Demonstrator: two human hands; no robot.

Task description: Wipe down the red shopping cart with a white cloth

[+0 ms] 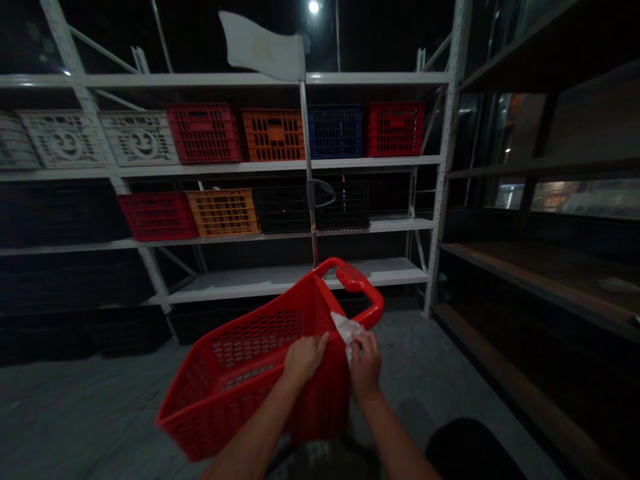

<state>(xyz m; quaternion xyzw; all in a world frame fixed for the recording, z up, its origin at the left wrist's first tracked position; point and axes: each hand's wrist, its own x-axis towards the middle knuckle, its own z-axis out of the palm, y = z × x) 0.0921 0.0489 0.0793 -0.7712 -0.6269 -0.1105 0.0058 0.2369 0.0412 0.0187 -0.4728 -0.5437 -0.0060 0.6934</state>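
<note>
A red plastic shopping cart [235, 407] with perforated walls stands in front of me, its handle [373, 303] on the right end. My left hand [305, 360] is closed over the near rim of the basket, thumb pointing toward the handle end. Pinched in the fingers of my right hand [367, 367] is a crumpled white tissue [347, 330], which lies against the cart's corner just below the handle. A pole [307, 133] with a white flag [265, 48] rises behind the handle and carries a dark grey loop [321, 193].
White metal shelving [280, 283] spans the back, holding white, red, orange, blue and dark crates, such as an orange crate [274, 135]. Wooden shelves [540, 267] run along the right side. A dark round shape [473, 450] sits on the grey floor [415, 353] at lower right.
</note>
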